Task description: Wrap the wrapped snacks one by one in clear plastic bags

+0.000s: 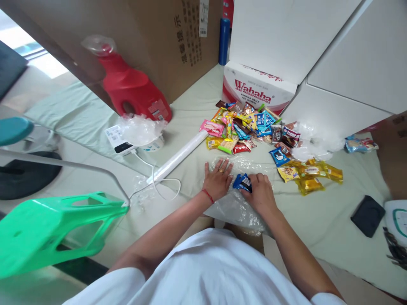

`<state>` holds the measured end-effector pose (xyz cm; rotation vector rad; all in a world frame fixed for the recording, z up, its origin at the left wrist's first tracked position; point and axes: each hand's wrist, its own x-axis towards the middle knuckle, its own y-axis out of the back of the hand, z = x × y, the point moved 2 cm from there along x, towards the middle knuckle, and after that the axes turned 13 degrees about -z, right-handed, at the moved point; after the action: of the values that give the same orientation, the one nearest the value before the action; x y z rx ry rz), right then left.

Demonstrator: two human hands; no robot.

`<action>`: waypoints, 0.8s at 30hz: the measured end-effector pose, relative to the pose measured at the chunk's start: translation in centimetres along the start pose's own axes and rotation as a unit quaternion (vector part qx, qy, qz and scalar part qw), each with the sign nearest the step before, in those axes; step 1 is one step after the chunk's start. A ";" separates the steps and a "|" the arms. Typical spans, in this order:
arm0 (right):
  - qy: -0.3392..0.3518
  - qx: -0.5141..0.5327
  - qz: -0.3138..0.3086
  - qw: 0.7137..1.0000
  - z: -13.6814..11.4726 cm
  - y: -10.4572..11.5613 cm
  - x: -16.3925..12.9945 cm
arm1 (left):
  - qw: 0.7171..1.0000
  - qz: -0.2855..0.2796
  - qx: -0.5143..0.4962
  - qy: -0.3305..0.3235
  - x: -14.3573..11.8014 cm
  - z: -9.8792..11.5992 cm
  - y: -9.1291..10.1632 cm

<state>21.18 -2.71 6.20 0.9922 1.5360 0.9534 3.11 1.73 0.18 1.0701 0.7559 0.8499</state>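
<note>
My left hand [218, 180] lies flat, fingers spread, on a clear plastic bag [233, 207] spread on the pale green sheet. My right hand [260, 192] rests on the same bag with its fingers closed on a small blue snack packet [242, 182]. Just beyond the bag lies a heap of several colourful snack packets [244, 127]. To the right of my right hand are yellow packets [310, 176] and a blue one [279, 156].
A white roll [178, 156] lies left of the heap. A red jug [133, 87], a brown cardboard box [159, 38], a Wahaha carton [257, 87] and white boxes [333, 63] stand behind. A green stool [54, 224] is at left, a dark pouch [368, 215] at right.
</note>
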 end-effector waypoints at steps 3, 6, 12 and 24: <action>0.019 -0.017 0.000 1.000 -0.9 -0.3 0.4 | 1.000 -0.001 -0.001 -0.002 0.0 0.0 0.0; 0.032 -0.041 -0.040 0.998 -1.2 -0.6 1.0 | 1.000 0.000 0.004 0.003 -0.1 0.0 0.1; 0.035 0.001 -0.057 0.998 1.0 0.2 0.8 | 1.000 -0.003 -0.005 0.006 -0.2 0.0 0.2; 0.109 -0.012 -0.040 0.993 -1.7 -0.5 2.2 | 0.991 -0.010 -0.133 0.030 0.0 -2.2 1.9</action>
<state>19.12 -0.97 5.26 0.8240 1.7278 1.0462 0.78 3.10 1.27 0.8025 0.6811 0.9404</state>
